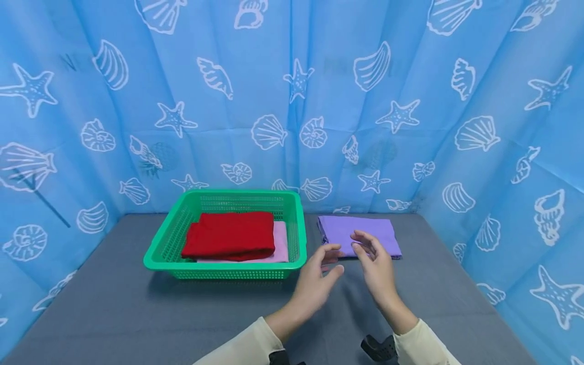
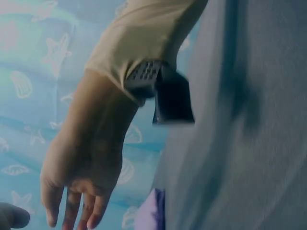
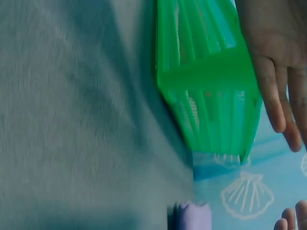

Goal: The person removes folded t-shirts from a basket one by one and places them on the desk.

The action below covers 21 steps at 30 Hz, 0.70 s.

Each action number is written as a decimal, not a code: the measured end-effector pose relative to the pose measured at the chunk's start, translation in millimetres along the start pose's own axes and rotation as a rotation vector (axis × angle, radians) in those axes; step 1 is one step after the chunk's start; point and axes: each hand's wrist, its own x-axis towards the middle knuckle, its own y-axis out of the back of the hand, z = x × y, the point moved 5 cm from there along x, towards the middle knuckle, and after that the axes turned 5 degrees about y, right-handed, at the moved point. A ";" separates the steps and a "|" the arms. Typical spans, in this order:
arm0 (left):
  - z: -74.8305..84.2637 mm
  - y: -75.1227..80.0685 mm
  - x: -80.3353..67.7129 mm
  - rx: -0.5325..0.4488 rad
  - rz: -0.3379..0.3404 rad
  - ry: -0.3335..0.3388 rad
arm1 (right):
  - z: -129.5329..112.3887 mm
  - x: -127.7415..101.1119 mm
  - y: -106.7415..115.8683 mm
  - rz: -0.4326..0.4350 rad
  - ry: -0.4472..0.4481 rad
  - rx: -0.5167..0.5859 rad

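Two bare hands hovering over a grey table, nothing in either one.

The left hand [image 1: 315, 276] and the right hand [image 1: 376, 266] hang close together with fingers loosely spread and empty, just in front of the one folded purple cloth [image 1: 358, 234], which lies flat on the grey table [image 1: 114, 314] right of the single green plastic mesh basket [image 1: 292, 223]. The basket holds two folded cloths — a red one [image 1: 230, 234] on top of a pink one [image 1: 282, 243]. There's plenty of bare tabletop on the near side and left, and the blue seashell-print curtain [image 1: 319, 76] closes in the back and both sides.
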 end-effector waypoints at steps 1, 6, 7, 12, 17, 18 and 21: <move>0.7 4.5 -1.0 -0.004 0.020 -0.015 | -2.2 -1.4 -3.2 -0.007 0.008 0.020; -2.5 27.3 -3.3 -0.031 0.153 -0.033 | -10.9 -4.2 -21.5 -0.047 0.019 0.115; -3.1 30.7 -3.7 -0.039 0.175 -0.032 | -12.5 -4.0 -25.0 -0.054 0.021 0.126; -4.2 46.4 -6.2 -0.071 0.230 -0.068 | -21.3 -1.8 -43.3 -0.080 0.028 0.180; -4.7 63.3 -6.8 -0.053 0.266 -0.089 | -30.3 1.7 -62.8 -0.114 0.026 0.221; -4.7 66.9 -7.0 -0.050 0.272 -0.088 | -32.0 2.3 -67.0 -0.126 0.024 0.226; -4.3 78.2 -8.2 -0.034 0.291 -0.085 | -36.8 5.7 -80.1 -0.176 0.016 0.238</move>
